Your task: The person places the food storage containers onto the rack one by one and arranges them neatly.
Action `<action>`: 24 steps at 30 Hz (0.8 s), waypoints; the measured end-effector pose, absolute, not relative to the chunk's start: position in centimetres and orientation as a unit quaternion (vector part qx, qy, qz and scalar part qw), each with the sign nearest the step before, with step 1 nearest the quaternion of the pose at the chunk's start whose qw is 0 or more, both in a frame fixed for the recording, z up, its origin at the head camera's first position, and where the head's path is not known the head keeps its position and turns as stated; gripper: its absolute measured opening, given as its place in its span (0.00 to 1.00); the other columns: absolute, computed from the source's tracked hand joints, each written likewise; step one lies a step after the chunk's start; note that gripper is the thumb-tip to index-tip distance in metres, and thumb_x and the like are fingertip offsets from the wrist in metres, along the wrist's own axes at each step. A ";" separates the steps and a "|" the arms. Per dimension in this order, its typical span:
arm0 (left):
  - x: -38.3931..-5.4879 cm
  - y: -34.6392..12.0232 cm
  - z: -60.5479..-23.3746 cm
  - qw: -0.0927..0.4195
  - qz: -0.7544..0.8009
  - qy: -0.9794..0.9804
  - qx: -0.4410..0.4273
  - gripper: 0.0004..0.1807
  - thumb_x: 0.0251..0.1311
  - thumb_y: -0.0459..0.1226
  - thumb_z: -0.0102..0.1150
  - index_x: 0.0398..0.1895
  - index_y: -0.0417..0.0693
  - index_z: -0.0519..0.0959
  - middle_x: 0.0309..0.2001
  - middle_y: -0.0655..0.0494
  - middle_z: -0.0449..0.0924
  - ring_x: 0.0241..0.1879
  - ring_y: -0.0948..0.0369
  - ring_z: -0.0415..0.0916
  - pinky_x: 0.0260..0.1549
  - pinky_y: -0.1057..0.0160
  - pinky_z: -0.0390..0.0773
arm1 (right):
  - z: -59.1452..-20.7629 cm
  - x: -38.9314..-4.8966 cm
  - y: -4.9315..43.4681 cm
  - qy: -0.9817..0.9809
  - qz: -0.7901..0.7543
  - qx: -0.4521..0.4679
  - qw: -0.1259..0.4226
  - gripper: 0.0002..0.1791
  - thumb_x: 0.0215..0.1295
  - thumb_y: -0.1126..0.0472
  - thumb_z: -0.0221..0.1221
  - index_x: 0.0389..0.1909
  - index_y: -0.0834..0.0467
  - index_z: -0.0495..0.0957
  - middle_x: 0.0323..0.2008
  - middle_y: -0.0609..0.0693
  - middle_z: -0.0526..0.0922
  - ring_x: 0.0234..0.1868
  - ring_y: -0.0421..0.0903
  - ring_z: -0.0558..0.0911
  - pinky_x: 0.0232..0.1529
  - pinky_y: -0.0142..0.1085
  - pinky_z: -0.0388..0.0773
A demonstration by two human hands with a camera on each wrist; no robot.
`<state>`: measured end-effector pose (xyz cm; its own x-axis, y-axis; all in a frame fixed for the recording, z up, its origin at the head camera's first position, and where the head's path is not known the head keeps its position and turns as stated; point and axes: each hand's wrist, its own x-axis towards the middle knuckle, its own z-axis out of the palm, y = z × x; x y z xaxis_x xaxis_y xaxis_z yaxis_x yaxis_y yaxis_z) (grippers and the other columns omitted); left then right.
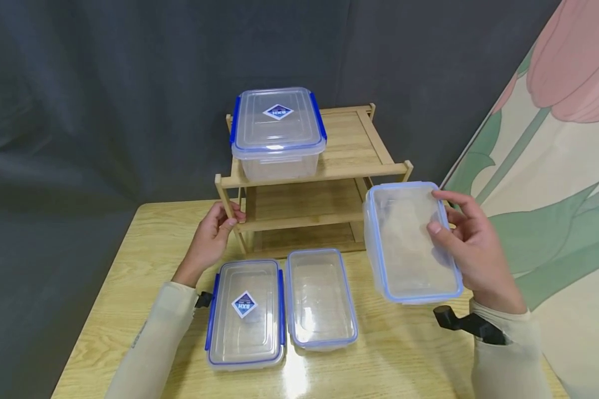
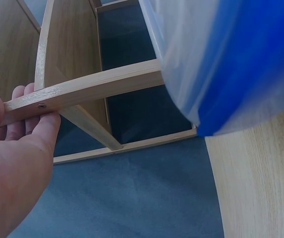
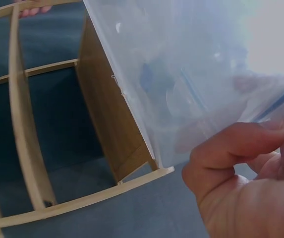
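My left hand (image 1: 212, 235) grips the left front leg of a wooden shelf rack (image 1: 309, 224), thumb on one side and fingers behind it, as the left wrist view also shows. In my right hand (image 1: 484, 252) is a clear plastic food container (image 1: 411, 244) with a pale blue edge, held by its right side and tilted toward me, off the table. Its underside and lower wall (image 3: 146, 79) fill much of the right wrist view. On the rack's top board stands a larger clear container (image 1: 279, 133) with a blue-edged lid and a diamond label.
Before the rack, two containers lie side by side on the wooden table (image 1: 145, 244): one with dark blue clips and a label (image 1: 247, 338), one with a pale blue rim (image 1: 321, 299). A dark curtain (image 1: 130, 100) hangs behind; a flowered cloth (image 1: 569, 183) is at right.
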<state>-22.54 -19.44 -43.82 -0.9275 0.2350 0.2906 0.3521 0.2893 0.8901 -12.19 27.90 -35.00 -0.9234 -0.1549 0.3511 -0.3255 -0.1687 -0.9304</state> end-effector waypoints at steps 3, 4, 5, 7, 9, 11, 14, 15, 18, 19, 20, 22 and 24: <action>-22.5 -19.5 -43.9 0.052 -0.561 -0.805 -0.183 0.16 0.84 0.33 0.43 0.66 0.34 0.69 0.55 0.41 0.81 0.60 0.48 0.80 0.58 0.77 0.76 | -34.3 -12.5 27.6 -0.643 0.741 0.179 0.074 0.31 0.74 0.80 0.50 0.76 0.58 0.67 0.49 0.54 0.81 0.28 0.46 0.91 0.22 0.42 0.87; -22.5 -19.5 -43.9 0.051 -0.560 -0.806 -0.185 0.16 0.84 0.33 0.43 0.66 0.34 0.69 0.56 0.40 0.81 0.60 0.48 0.80 0.58 0.77 0.76 | -34.0 -12.6 27.6 -0.643 0.741 0.178 0.081 0.31 0.74 0.80 0.51 0.75 0.58 0.67 0.49 0.54 0.82 0.28 0.46 0.91 0.22 0.42 0.87; -22.5 -19.5 -43.9 0.051 -0.559 -0.807 -0.186 0.16 0.84 0.34 0.43 0.66 0.34 0.69 0.56 0.40 0.81 0.60 0.48 0.80 0.58 0.77 0.76 | -33.8 -12.8 27.5 -0.642 0.740 0.178 0.087 0.31 0.74 0.80 0.51 0.75 0.59 0.67 0.48 0.55 0.82 0.28 0.46 0.91 0.22 0.41 0.87; -22.5 -19.5 -43.8 0.052 -0.557 -0.808 -0.187 0.16 0.84 0.34 0.43 0.66 0.35 0.69 0.56 0.40 0.81 0.60 0.48 0.80 0.58 0.77 0.76 | -33.3 -13.2 27.3 -0.642 0.739 0.178 0.097 0.31 0.74 0.80 0.51 0.75 0.59 0.68 0.47 0.55 0.83 0.28 0.46 0.91 0.23 0.40 0.87; -22.5 -19.5 -43.8 0.052 -0.556 -0.808 -0.187 0.16 0.84 0.35 0.43 0.66 0.35 0.69 0.56 0.40 0.81 0.60 0.48 0.80 0.58 0.77 0.76 | -32.7 -13.6 27.1 -0.638 0.741 0.183 0.097 0.31 0.74 0.80 0.52 0.74 0.58 0.68 0.46 0.55 0.83 0.29 0.45 0.91 0.24 0.40 0.87; -22.5 -19.5 -43.7 0.053 -0.554 -0.810 -0.184 0.16 0.84 0.35 0.43 0.66 0.36 0.69 0.56 0.41 0.81 0.60 0.49 0.80 0.59 0.77 0.76 | -32.2 -14.0 27.0 -0.635 0.744 0.189 0.092 0.31 0.74 0.79 0.52 0.75 0.58 0.68 0.46 0.55 0.83 0.30 0.45 0.91 0.25 0.39 0.88; -22.5 -19.5 -43.7 0.052 -0.552 -0.812 -0.182 0.16 0.84 0.34 0.43 0.66 0.37 0.69 0.56 0.41 0.81 0.60 0.49 0.80 0.60 0.76 0.76 | -31.5 -14.5 26.7 -0.631 0.748 0.186 0.090 0.31 0.74 0.78 0.53 0.74 0.57 0.69 0.47 0.55 0.84 0.31 0.45 0.91 0.26 0.39 0.88; -22.5 -19.5 -43.7 0.051 -0.551 -0.813 -0.181 0.16 0.84 0.34 0.43 0.66 0.37 0.69 0.56 0.42 0.81 0.60 0.49 0.80 0.60 0.75 0.76 | -31.3 -14.7 26.6 -0.630 0.749 0.185 0.089 0.30 0.74 0.78 0.53 0.74 0.57 0.69 0.47 0.55 0.84 0.32 0.45 0.91 0.26 0.39 0.88; -22.6 -19.5 -43.8 0.050 -0.550 -0.814 -0.181 0.17 0.84 0.34 0.43 0.67 0.35 0.69 0.56 0.42 0.81 0.60 0.49 0.80 0.61 0.73 0.77 | -30.8 -15.2 26.4 -0.629 0.749 0.188 0.086 0.30 0.74 0.78 0.53 0.74 0.57 0.69 0.47 0.55 0.84 0.33 0.45 0.91 0.27 0.39 0.89; -22.6 -19.5 -43.8 0.050 -0.550 -0.814 -0.181 0.17 0.84 0.34 0.43 0.67 0.35 0.69 0.56 0.42 0.81 0.60 0.49 0.80 0.61 0.73 0.77 | -30.7 -15.4 26.3 -0.628 0.750 0.189 0.083 0.30 0.74 0.78 0.53 0.74 0.57 0.69 0.47 0.55 0.84 0.34 0.45 0.92 0.27 0.40 0.89; -22.6 -19.6 -43.9 0.050 -0.551 -0.813 -0.181 0.17 0.84 0.34 0.43 0.67 0.34 0.68 0.56 0.41 0.81 0.60 0.49 0.80 0.61 0.72 0.77 | -30.5 -15.6 26.3 -0.629 0.750 0.189 0.083 0.30 0.75 0.77 0.54 0.74 0.57 0.69 0.47 0.56 0.84 0.34 0.45 0.92 0.28 0.40 0.89; -22.6 -19.6 -43.9 0.050 -0.553 -0.812 -0.181 0.17 0.84 0.34 0.43 0.67 0.34 0.69 0.56 0.41 0.81 0.60 0.49 0.80 0.61 0.73 0.77 | -30.2 -16.1 26.1 -0.635 0.746 0.182 0.085 0.29 0.75 0.77 0.54 0.74 0.56 0.70 0.48 0.56 0.85 0.35 0.45 0.91 0.28 0.39 0.89; -22.6 -19.6 -43.9 0.050 -0.555 -0.810 -0.181 0.17 0.84 0.34 0.43 0.66 0.34 0.69 0.56 0.41 0.81 0.60 0.49 0.80 0.60 0.73 0.77 | -29.8 -16.7 26.0 -0.642 0.742 0.172 0.088 0.29 0.75 0.76 0.56 0.73 0.56 0.70 0.49 0.56 0.85 0.35 0.45 0.91 0.28 0.39 0.89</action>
